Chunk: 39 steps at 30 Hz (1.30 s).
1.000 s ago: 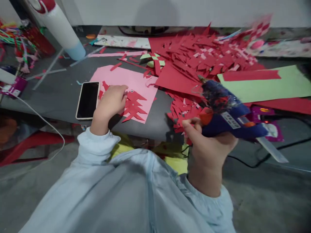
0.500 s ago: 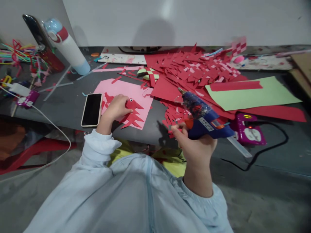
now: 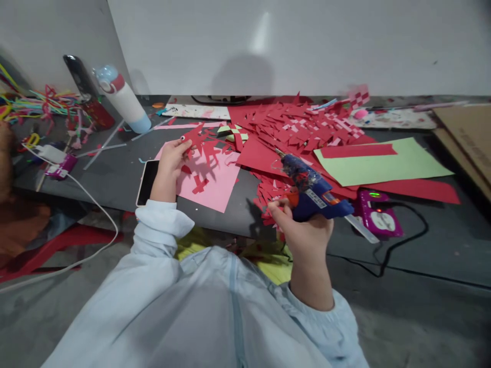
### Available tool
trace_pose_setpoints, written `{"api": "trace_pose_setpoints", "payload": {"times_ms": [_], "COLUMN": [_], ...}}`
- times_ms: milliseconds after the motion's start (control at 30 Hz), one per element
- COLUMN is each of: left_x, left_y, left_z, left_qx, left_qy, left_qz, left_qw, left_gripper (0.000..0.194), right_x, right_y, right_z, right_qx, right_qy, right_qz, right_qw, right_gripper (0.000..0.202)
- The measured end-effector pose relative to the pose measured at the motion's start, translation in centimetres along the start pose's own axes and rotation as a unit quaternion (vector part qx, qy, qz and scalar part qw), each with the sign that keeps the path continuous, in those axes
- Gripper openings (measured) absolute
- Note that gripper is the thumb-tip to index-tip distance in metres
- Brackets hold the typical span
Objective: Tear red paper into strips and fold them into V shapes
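Between the thumb and fingers of my left hand (image 3: pixel 171 163) is a red paper cutout (image 3: pixel 197 137) with pointed edges and googly eyes. It is raised over a pink paper sheet (image 3: pixel 224 197), and its shadow falls on the sheet. A small red paper piece (image 3: pixel 200 184) lies on the pink sheet. My right hand (image 3: pixel 303 230) is wrapped round the handle of a blue glue gun (image 3: pixel 316 197), with a finger near its orange trigger. The gun's nozzle points up and left over red paper, and a clear glue stick (image 3: pixel 362 228) sticks out of its back.
A phone (image 3: pixel 147 184) lies partly behind my left wrist. Red paper scraps (image 3: pixel 291 122) are heaped at the back, with a green sheet (image 3: pixel 383 166) to their right. A purple power strip (image 3: pixel 379 214) with a black cord sits right. A white bottle (image 3: pixel 126 105) stands left, near another person's arm (image 3: pixel 5 163).
My left hand has lifted the red cutout off the pink sheet, up and to the left, and turned it. The glue gun stays in my right hand. The view has tilted slightly.
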State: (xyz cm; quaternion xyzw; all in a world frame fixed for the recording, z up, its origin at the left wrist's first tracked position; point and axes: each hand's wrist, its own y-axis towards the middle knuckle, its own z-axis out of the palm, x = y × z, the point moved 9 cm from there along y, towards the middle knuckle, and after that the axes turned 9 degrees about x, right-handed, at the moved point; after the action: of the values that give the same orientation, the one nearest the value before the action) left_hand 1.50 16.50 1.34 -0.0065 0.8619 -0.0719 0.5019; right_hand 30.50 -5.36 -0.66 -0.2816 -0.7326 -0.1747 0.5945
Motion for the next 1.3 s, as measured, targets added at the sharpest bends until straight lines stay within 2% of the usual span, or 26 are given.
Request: {"api": "trace_pose_setpoints", "payload": {"times_ms": [100,167,233,333,400,500,567,633,700,833,1033,1100,1233,1300], "left_x": [0.2,0.3,0.1,-0.5,-1.3,-1.9,-2.4,-2.6,-2.2,-0.5,0.5,0.5,0.6,1.0], "left_y": [0.0,-0.8,-1.9,-4.1,-6.0,-9.5,-12.1,-14.1,-15.3,-16.6,-18.6,-18.8,-18.6,-18.5], "left_z": [-0.8,-1.5,-2.0,-1.8,-0.8,2.8,6.2,8.4,9.5,10.6,12.8,13.3,13.3,13.3], "left_qx": [-0.053,-0.077,-0.075,-0.049,-0.016,0.092,0.197,0.244,0.254,0.264,0.307,0.311,0.293,0.293], "left_qy": [0.079,0.136,0.186,0.242,0.219,0.067,-0.011,-0.055,-0.065,-0.090,-0.171,-0.179,-0.162,-0.169], "left_qz": [-0.017,-0.024,-0.020,0.006,0.044,0.082,0.106,0.128,0.133,0.099,0.077,0.080,0.092,0.077], "left_qw": [0.995,0.987,0.979,0.969,0.975,0.990,0.975,0.960,0.956,0.955,0.933,0.930,0.938,0.938], "left_gripper": [0.022,0.038,0.043,0.034,0.028,0.025,0.024,0.025,0.028,0.028,0.039,0.035,0.014,0.014], "right_x": [-0.4,-0.6,-0.5,-0.6,-0.6,-0.4,-0.2,-0.1,0.1,0.6,-0.2,-0.6,-1.0,-1.0], "right_y": [0.1,0.1,0.1,0.0,-0.1,-0.6,-1.0,-1.5,-2.0,-2.9,-3.9,-4.2,-4.6,-4.8], "right_z": [0.2,0.2,0.3,0.5,0.9,1.7,2.1,2.5,2.9,3.4,3.5,3.4,3.1,2.7], "right_qx": [0.006,0.006,0.008,0.011,0.020,0.042,0.053,0.069,0.092,0.131,0.148,0.147,0.145,0.136], "right_qy": [-0.004,-0.008,-0.007,0.029,0.059,0.086,0.100,0.107,0.119,0.141,0.129,0.129,0.168,0.176], "right_qz": [0.001,0.002,-0.003,0.006,0.012,-0.004,-0.027,-0.046,-0.062,-0.091,-0.097,-0.094,-0.087,-0.082], "right_qw": [1.000,1.000,1.000,0.999,0.998,0.995,0.993,0.991,0.987,0.977,0.976,0.976,0.971,0.972], "right_gripper": [0.033,0.032,0.032,0.033,0.032,0.029,0.029,0.030,0.034,0.042,0.045,0.044,0.041,0.041]}}
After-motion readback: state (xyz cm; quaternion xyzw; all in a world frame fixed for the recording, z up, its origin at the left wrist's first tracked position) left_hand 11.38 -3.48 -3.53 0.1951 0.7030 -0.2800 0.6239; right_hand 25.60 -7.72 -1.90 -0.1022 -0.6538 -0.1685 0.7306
